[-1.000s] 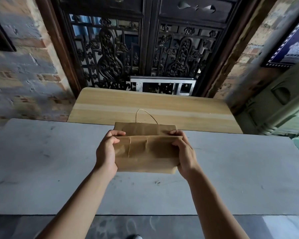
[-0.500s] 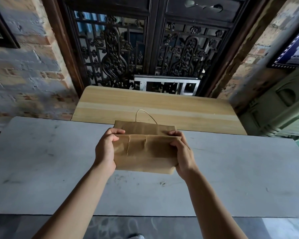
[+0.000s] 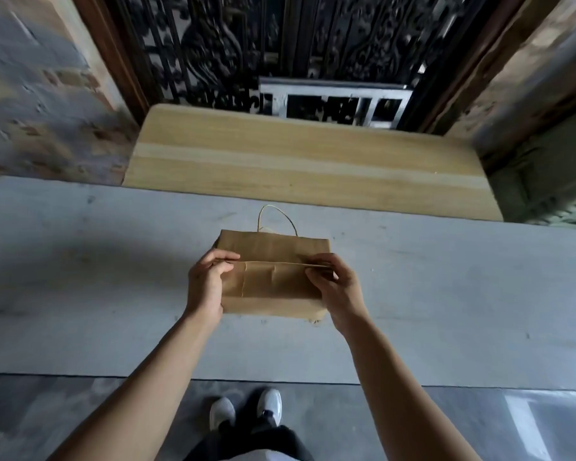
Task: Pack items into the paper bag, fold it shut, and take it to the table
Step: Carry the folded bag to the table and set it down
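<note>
A brown paper bag (image 3: 273,281) with its top folded over sits low over the grey table (image 3: 446,294), its base at or just above the surface. A thin twine handle (image 3: 276,216) loops up from its far edge. My left hand (image 3: 207,284) grips the bag's left side, thumb on the fold. On the bag's right side, my right hand (image 3: 336,287) pinches the folded edge. What is inside the bag is hidden.
A light wooden table (image 3: 306,164) stands behind the grey one, against a dark ornate metal gate (image 3: 246,44). Brick walls flank both sides. My two white shoes (image 3: 246,410) show on the floor at the grey table's near edge.
The view has tilted down, showing my shoes. The bag has come lower and nearer the grey table's surface, still held in both hands.
</note>
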{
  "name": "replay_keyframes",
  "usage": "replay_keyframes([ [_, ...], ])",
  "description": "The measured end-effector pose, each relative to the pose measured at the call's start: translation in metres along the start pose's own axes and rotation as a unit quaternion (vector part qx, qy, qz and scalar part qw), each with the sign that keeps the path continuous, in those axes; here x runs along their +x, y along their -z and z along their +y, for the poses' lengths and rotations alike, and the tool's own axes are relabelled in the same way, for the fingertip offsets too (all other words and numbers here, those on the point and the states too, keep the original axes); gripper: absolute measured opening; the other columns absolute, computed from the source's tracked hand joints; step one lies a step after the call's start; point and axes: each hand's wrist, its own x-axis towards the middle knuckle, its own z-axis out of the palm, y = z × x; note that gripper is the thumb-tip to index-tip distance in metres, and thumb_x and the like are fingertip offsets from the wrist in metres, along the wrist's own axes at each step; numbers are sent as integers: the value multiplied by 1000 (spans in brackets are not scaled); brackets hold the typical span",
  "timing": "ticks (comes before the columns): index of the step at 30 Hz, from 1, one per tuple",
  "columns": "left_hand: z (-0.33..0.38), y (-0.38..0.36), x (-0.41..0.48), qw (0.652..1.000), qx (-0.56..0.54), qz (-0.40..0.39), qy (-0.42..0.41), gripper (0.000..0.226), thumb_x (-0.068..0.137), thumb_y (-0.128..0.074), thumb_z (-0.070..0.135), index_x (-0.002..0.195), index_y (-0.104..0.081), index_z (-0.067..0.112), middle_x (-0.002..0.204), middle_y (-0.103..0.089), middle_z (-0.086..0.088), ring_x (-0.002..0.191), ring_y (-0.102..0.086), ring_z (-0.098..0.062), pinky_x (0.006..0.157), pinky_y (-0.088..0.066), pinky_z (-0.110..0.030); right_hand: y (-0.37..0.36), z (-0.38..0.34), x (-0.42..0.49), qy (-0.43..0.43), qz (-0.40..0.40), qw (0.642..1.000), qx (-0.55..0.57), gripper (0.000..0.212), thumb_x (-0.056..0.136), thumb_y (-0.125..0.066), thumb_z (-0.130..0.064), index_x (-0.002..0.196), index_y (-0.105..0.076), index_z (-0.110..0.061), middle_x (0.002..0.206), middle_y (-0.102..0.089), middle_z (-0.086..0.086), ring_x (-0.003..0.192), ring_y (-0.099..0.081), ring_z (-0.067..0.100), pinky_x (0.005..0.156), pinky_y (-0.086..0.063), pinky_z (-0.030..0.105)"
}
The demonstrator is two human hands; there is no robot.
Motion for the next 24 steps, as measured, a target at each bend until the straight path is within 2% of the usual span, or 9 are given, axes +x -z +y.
replay_keyframes([
  [3,-46,-4,13,999,23,6,33,32,77,-58,-2,67,-73,25,75,-68,1,83,-59,-20,73,-41,-31,-4,39,8,-38,33,999,-16,30,80,-70,1,81,-72,-29,92,-67,-1,77,-58,10,65,-41,23],
  [6,-71,-5,17,999,45,-3,9,37,79,-59,0,68,-75,31,68,-68,16,72,-58,-5,63,-42,-17,1,62,13,-58,47,997,4,27,80,-71,1,84,-74,-26,88,-71,-1,75,-60,4,64,-43,16],
  [9,-72,3,19,993,96,-42,-58,38,83,-64,0,76,-74,36,81,-70,5,79,-59,-14,74,-48,-29,4,62,17,-40,22,998,-38,23,79,-71,0,88,-75,-21,93,-71,-6,91,-62,5,74,-45,21],
  [11,-66,5,18,951,258,-53,-161,26,79,-72,7,84,-77,33,111,-70,-6,105,-62,-26,94,-47,-42,3,60,17,-1,52,987,-153,21,77,-74,-5,91,-76,-21,102,-68,-16,126,-48,10,92,-43,29],
  [13,-56,-1,17,859,440,-28,-261,19,72,-79,18,86,-80,31,136,-60,-5,129,-46,-36,106,-37,-49,-2,55,16,63,102,929,-350,18,78,-74,-20,91,-79,-31,131,-58,-8,138,-32,22,105,-36,38],
  [15,-43,-18,13,798,510,-47,-317,14,69,-80,24,79,-81,34,138,-60,3,133,-38,-41,104,-35,-50,-16,46,15,126,102,869,-467,13,79,-71,-35,89,-79,-36,134,-56,-3,126,-39,30,99,-35,44],
  [18,-36,-41,12,756,558,-97,-328,9,71,-75,25,74,-81,31,129,-66,9,133,-41,-36,103,-34,-45,-45,41,14,146,22,856,-495,17,83,-64,-33,87,-80,-29,103,-68,-4,101,-52,28,83,-35,38],
  [22,-32,-26,27,747,552,-122,-350,7,70,-80,34,73,-81,28,113,-73,10,122,-54,-31,96,-39,-49,-32,37,22,151,7,863,-481,15,81,-68,-31,86,-80,-25,91,-71,-1,91,-55,28,78,-40,36],
  [24,-30,-2,41,763,527,-114,-356,7,70,-81,33,72,-82,27,110,-74,9,116,-56,-31,95,-42,-50,-8,40,27,146,31,872,-467,12,77,-72,-29,83,-81,-22,87,-73,1,87,-57,29,76,-45,37],
])
